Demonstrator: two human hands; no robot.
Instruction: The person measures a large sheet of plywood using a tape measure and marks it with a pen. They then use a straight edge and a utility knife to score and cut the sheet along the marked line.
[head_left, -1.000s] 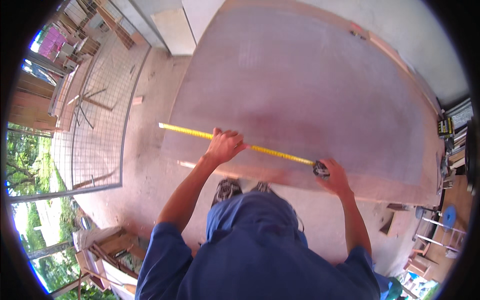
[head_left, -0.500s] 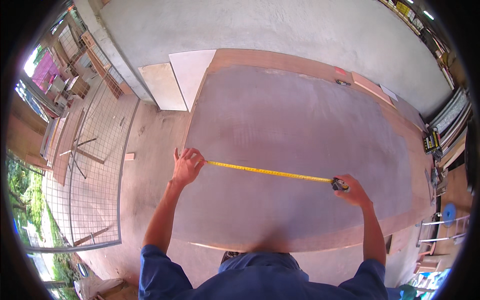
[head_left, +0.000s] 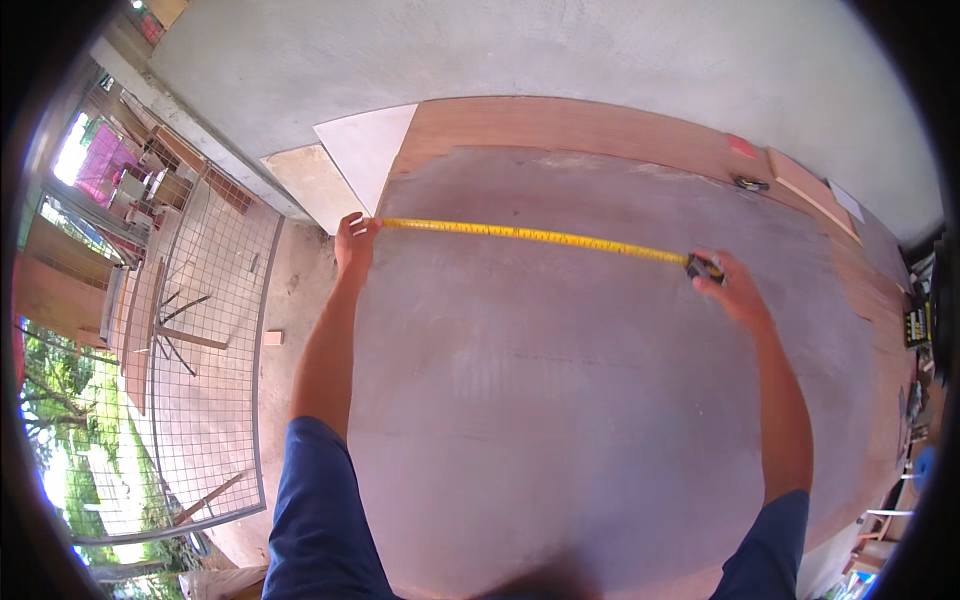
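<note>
A yellow tape measure (head_left: 540,236) is stretched from left to right across a large grey-coated board (head_left: 590,420) with bare plywood edges. At the board's left edge, my left hand (head_left: 355,245) grips the tape's end between closed fingertips, some other fingers curled apart. My right hand (head_left: 730,290) is wrapped round the dark tape case (head_left: 705,268) on the right, with the blade running out of it toward the left hand.
Two pale panels (head_left: 360,150) lean on the grey wall (head_left: 600,50). A red piece (head_left: 742,147), a small dark tool (head_left: 750,184) and wooden strips (head_left: 810,190) lie along the far edge. A wire mesh gate (head_left: 205,380) stands at left; assorted materials (head_left: 920,320) crowd the right.
Both hands have moved forward over the board with the tape. The left hand has shifted left to the tape's end, and the right hand has moved right, lengthening the span between them.
</note>
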